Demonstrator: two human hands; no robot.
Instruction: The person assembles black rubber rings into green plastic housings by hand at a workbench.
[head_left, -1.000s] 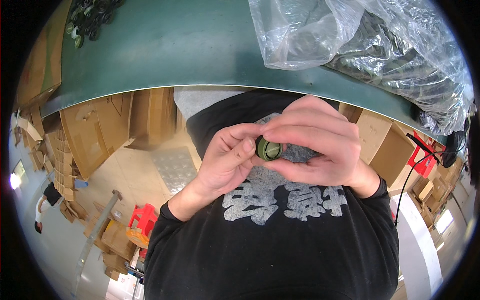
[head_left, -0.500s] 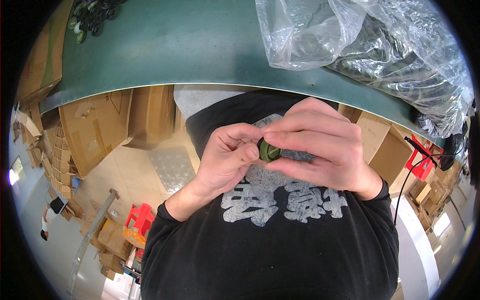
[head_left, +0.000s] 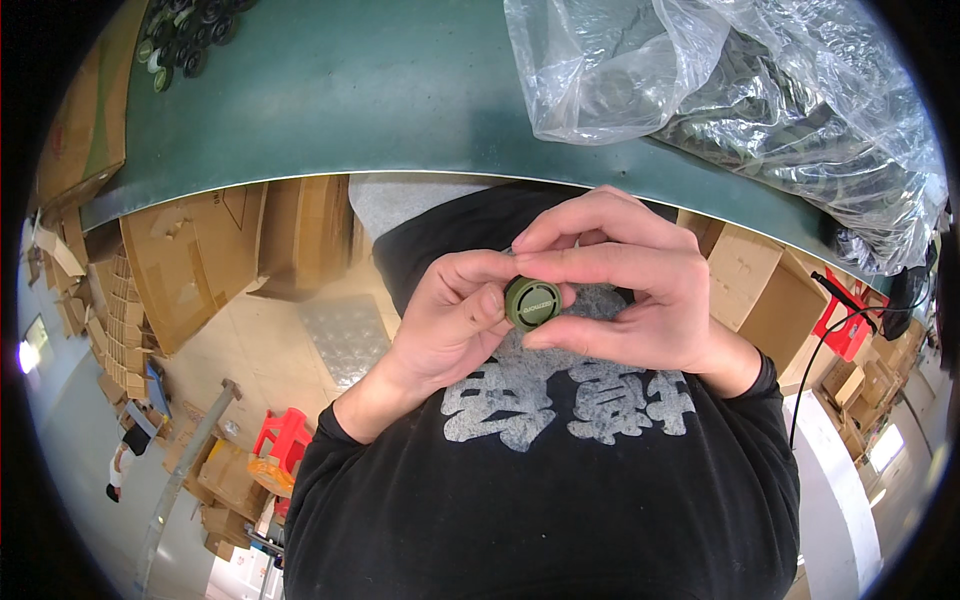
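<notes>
In front of my chest, a small round dark-green cap [head_left: 534, 304] shows its flat face, with a curved groove and light lettering. My left hand [head_left: 450, 315] pinches its left side between thumb and fingers. Around its upper and lower rim curl the fingertips and thumb of my right hand [head_left: 640, 285], with its other fingers raised. A fingertip shows just past the cap's right edge. The cap's back is hidden.
A green table [head_left: 350, 100] lies ahead, with several dark and green round parts [head_left: 185, 40] at its far left. Clear plastic bags [head_left: 760, 90] lie on its right. Cardboard boxes [head_left: 190, 260] stand below left, near a red stool [head_left: 280, 438]. A black cable [head_left: 803, 385] hangs at right.
The cap's face has turned toward the view and shows more fully. My right thumb has shifted down off its face, and the right fingers have risen and spread a little.
</notes>
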